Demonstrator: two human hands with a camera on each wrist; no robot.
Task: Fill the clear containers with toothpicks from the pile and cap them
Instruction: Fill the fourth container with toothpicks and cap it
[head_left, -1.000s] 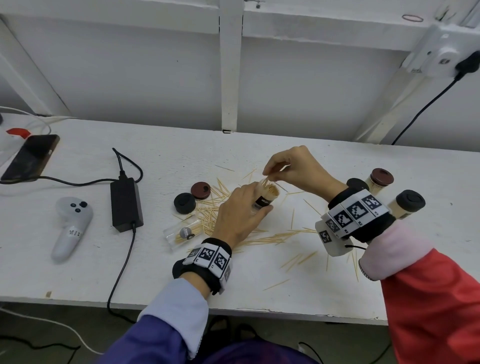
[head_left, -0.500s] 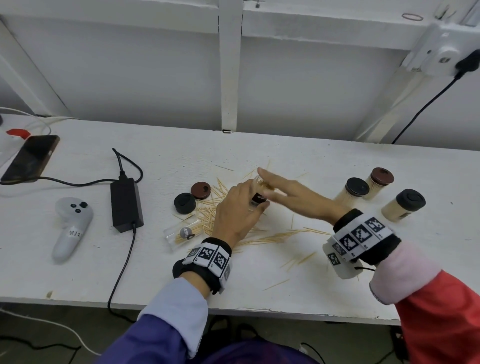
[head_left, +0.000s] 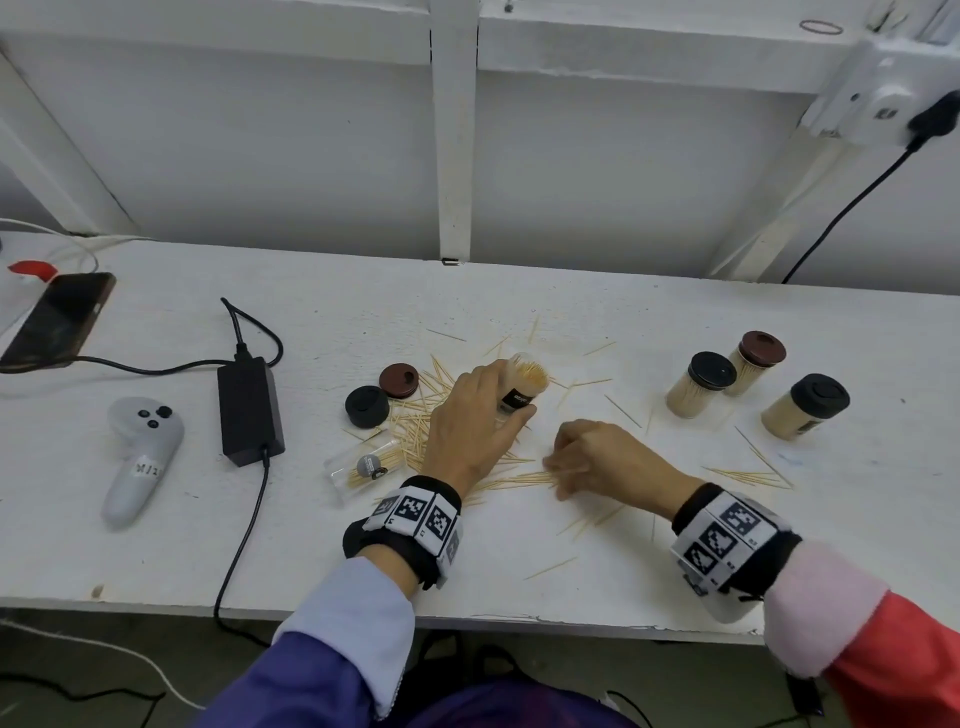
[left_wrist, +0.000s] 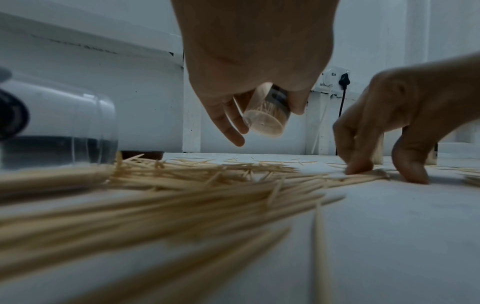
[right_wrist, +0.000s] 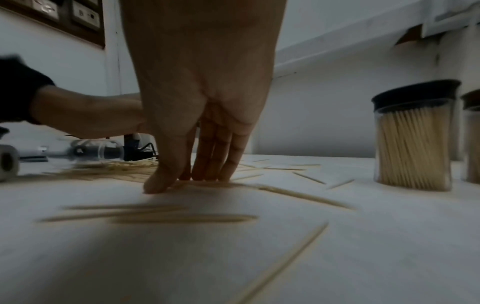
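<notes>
1. Your left hand (head_left: 475, 423) curls round an open clear container (head_left: 523, 387), thumb on one side and fingers on the other. It holds the container tilted and lifted off the table, as the left wrist view shows. The container is packed with toothpicks, and its mouth is uncapped.
2. Your right hand (head_left: 597, 457) is down on the table (head_left: 311, 545), just right of the left. Its fingertips (right_wrist: 207, 174) and thumb press onto a small bunch of toothpicks at the near edge of the pile (head_left: 426, 431). The fingers are bent and close together; whether they already pinch any sticks, you cannot tell.
3. The pile spreads under and around both hands, with loose sticks scattered to the right and toward the table's front edge.
4. A second clear container (head_left: 363, 465) lies on its side at the left of the pile, with a few toothpicks inside.
5. Two loose caps sit just beyond it, one black (head_left: 367, 406) and one brown (head_left: 398, 380).
6. Three filled, capped containers (head_left: 701, 384) stand upright at the right, well apart from your hands.
7. Farther left lie a black power adapter (head_left: 249, 410), a white controller (head_left: 140, 457) and a phone (head_left: 57, 319).
</notes>
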